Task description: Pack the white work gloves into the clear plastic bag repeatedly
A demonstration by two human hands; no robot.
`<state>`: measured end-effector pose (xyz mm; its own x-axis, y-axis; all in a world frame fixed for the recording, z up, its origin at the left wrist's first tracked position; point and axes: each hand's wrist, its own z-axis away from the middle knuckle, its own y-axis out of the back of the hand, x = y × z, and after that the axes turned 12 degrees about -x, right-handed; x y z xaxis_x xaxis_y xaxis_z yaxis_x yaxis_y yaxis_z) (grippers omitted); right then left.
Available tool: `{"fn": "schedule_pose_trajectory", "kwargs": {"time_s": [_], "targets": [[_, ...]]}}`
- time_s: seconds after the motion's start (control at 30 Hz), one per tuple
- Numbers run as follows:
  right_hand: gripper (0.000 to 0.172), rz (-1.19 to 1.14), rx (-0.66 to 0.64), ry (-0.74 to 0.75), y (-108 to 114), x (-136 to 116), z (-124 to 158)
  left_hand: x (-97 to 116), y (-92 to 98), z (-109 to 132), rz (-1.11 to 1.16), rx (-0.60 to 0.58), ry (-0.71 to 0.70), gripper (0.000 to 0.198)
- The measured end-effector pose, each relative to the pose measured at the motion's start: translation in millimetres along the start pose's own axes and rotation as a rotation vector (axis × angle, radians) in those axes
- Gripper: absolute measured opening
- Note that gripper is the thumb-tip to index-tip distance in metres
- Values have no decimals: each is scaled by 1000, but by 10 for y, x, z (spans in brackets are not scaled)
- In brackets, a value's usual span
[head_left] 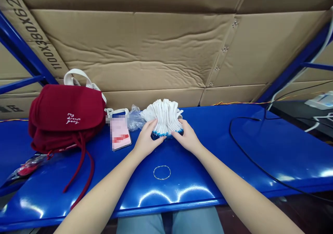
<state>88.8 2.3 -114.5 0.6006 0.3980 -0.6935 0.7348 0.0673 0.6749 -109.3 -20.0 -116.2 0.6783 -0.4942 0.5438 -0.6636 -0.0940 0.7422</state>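
Observation:
A stack of white knit gloves (164, 115) with blue cuffs stands on edge on the blue metal shelf (234, 157), fanned out at the top. My left hand (146, 139) presses its left side and my right hand (186, 137) its right side, fingers curled around the cuff end. Both hands grip the bundle between them. A thin rubber band (161, 172) lies flat on the shelf just in front of my hands, untouched.
A dark red cloth bag (66, 118) with white handles sits at the left, its cords trailing toward the front edge. A phone (120, 134) and crumpled clear plastic (135, 118) lie beside the gloves. A black cable (249, 154) loops across the right. Cardboard walls stand behind.

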Motion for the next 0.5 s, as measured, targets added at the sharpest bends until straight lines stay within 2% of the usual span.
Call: {"fn": "schedule_pose_trajectory", "kwargs": {"time_s": [0.17,0.3,0.4,0.5], "targets": [[45,13,-6,11,67,13,-22,-1,24,-8,6,-1,-5,65],[45,6,4,-36,79,15,-31,-10,27,-14,25,-9,-9,63],[50,21,16,-36,27,10,-20,-27,17,-15,42,-6,-25,63],[68,9,31,12,-41,-25,8,-44,4,-12,74,-23,-21,63]]}}
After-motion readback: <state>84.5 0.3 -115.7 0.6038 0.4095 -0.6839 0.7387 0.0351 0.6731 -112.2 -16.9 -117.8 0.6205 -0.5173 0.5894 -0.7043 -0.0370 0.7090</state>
